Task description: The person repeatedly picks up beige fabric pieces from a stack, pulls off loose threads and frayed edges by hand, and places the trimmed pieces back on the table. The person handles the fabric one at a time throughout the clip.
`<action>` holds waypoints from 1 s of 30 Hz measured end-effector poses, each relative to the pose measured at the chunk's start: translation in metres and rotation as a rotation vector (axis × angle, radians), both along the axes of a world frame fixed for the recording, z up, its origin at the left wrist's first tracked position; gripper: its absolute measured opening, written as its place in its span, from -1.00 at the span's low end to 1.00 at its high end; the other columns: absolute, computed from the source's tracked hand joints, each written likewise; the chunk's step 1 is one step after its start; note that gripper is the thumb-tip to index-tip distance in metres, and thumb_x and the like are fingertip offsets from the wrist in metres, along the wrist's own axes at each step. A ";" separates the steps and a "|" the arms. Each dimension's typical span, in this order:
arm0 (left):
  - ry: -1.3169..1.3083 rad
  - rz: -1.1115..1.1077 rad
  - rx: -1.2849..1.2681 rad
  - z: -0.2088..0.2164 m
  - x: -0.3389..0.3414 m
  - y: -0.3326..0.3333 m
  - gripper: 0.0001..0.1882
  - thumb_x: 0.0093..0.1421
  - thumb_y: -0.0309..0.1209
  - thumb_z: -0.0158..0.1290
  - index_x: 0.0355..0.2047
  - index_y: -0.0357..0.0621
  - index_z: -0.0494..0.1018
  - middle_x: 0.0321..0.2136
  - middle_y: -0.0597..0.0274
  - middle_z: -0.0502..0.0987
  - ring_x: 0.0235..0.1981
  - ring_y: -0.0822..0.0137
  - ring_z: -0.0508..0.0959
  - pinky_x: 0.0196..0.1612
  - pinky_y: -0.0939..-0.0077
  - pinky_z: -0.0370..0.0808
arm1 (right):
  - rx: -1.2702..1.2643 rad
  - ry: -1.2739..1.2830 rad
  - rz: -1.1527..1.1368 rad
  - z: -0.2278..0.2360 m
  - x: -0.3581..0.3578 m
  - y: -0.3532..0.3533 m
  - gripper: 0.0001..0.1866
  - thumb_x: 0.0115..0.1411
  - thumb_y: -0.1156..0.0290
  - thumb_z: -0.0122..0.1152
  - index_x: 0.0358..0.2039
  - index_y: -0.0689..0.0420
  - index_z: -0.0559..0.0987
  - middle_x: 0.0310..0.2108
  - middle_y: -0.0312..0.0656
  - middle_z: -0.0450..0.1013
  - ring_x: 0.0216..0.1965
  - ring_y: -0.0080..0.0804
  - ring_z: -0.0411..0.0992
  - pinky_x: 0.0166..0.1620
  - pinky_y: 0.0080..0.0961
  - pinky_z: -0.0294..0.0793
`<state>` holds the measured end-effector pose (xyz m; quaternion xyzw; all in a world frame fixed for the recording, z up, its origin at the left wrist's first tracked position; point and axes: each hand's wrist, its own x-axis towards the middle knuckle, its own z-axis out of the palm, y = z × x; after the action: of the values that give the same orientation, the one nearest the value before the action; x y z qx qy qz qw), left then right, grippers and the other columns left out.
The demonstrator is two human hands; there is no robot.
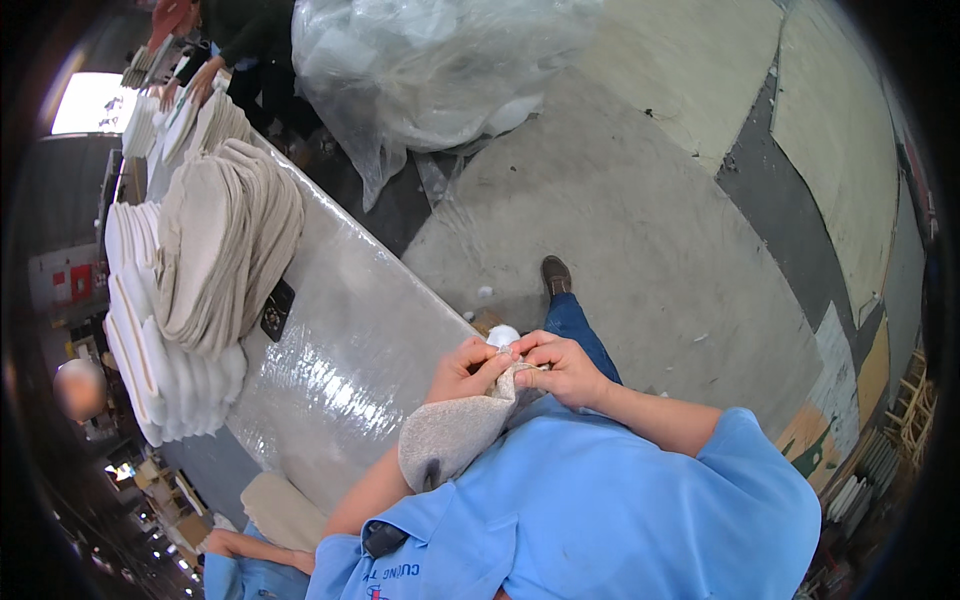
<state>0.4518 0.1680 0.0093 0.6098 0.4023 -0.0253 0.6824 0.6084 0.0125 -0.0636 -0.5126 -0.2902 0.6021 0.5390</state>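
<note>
Close to my body I hold a beige knitted-looking fabric piece, shaped like a rounded cushion cover, with a dark patch near its lower end. My left hand pinches its upper edge. My right hand is closed on the same edge, fingertips nearly meeting those of the left. A white lump, perhaps stuffing, shows just beyond my fingertips. Whether it sits inside the fabric or behind it, I cannot tell.
Left of me runs a shiny film-covered table. Stacked beige pads, white padded pieces and a dark phone lie on it. Clear plastic bags stand ahead. Another person's hand touches pads far left; another person's arm is lower left.
</note>
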 end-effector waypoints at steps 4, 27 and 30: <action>0.054 -0.117 -0.026 -0.005 0.005 0.012 -0.80 0.35 -0.34 0.28 -0.22 -0.26 0.71 -0.32 0.27 0.52 -0.27 0.47 0.48 -0.19 0.50 0.41 | 0.056 0.012 -0.039 -0.002 -0.003 0.000 -0.82 0.24 0.35 0.52 -0.33 0.19 0.74 0.14 -0.18 0.50 0.10 -0.40 0.46 0.14 -0.38 0.44; 0.032 0.012 0.098 -0.012 0.011 -0.008 -0.84 0.34 -0.40 0.27 -0.28 -0.27 0.70 -0.31 0.26 0.52 -0.28 0.43 0.51 -0.16 0.48 0.44 | -0.437 0.575 -0.510 0.005 -0.055 -0.004 -0.80 0.52 0.22 0.16 -0.27 0.00 0.54 -0.36 -0.46 0.47 -0.35 -0.66 0.34 -0.22 -0.54 0.36; 0.037 0.012 -0.038 -0.017 0.014 -0.004 -0.82 0.34 -0.38 0.26 -0.28 -0.27 0.71 -0.32 0.26 0.51 -0.26 0.42 0.51 -0.14 0.47 0.43 | -0.478 0.657 -0.608 -0.002 -0.065 0.001 -0.76 0.55 0.18 0.09 -0.22 0.03 0.56 -0.31 -0.38 0.51 -0.29 -0.58 0.41 -0.17 -0.47 0.41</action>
<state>0.4661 0.1637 -0.0074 0.5937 0.4182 -0.0400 0.6864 0.5434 0.0130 -0.0659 -0.4665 0.2033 0.5970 0.6202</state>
